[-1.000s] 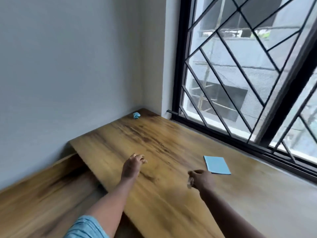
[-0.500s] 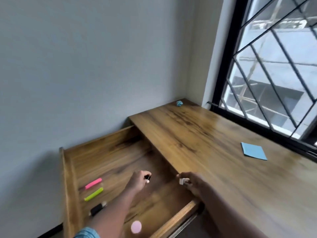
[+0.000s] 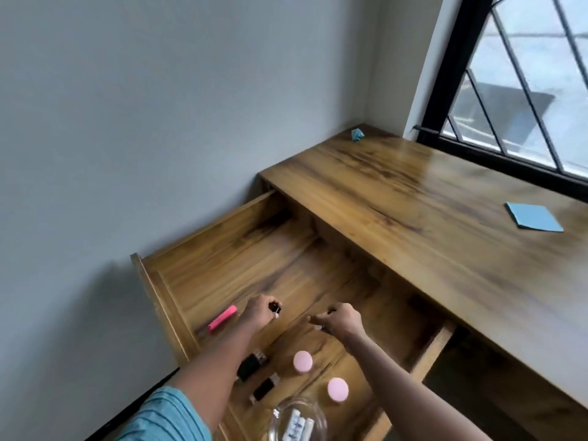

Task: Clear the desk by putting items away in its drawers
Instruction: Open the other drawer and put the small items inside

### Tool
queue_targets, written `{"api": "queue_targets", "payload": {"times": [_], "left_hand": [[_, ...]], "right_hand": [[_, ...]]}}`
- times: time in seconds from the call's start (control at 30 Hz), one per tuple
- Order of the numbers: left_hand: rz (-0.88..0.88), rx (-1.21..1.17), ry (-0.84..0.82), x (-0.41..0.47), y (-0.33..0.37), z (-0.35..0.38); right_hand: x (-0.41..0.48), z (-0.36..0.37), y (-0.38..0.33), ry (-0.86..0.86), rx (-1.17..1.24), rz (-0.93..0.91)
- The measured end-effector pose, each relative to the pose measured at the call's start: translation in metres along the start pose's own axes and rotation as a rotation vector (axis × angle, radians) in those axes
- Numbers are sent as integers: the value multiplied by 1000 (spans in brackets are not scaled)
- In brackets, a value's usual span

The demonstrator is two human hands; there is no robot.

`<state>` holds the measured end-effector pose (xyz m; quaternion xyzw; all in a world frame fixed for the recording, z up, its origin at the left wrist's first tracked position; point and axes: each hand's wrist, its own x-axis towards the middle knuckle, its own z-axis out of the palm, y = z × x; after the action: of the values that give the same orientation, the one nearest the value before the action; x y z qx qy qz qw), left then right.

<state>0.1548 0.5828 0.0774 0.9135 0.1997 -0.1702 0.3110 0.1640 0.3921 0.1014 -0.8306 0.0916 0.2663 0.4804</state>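
Observation:
Both my hands hover over the open wooden drawer (image 3: 152,275) at the desk's left end. My left hand (image 3: 259,313) pinches a small black item (image 3: 275,308) with a pale tip. My right hand (image 3: 340,319) pinches a small white item (image 3: 317,327). A pink highlighter (image 3: 222,319), two black markers (image 3: 251,364), two pink round items (image 3: 302,361) and a clear glass dish (image 3: 297,421) with white pieces lie in the drawer. On the desk top (image 3: 413,218) sit a blue sticky-note pad (image 3: 534,217) and a crumpled blue paper (image 3: 357,135).
A grey wall runs along the drawer's left side and behind the desk. A barred window with a black frame (image 3: 509,167) borders the desk's far edge. The drawer front rail (image 3: 429,354) juts out below the desk edge.
The view swung left and down from the desk top to the open drawer. Both hands moved from above the desk to over the drawer, still pinching their small items.

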Motion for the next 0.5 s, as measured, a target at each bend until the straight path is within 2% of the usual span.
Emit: {"api": "queue_targets", "payload": {"times": [0.2,0.37,0.5], "left_hand": [[59,-12,-89,46,-19,-5],[149,28,-179,67,-28,-13],[225,117,-180,71,-38,-19]], "right_hand": [[10,69,-15,105,-378,-49],[10,107,-16,107,-429,-31],[6,124,-16,139,-488,-31]]}}
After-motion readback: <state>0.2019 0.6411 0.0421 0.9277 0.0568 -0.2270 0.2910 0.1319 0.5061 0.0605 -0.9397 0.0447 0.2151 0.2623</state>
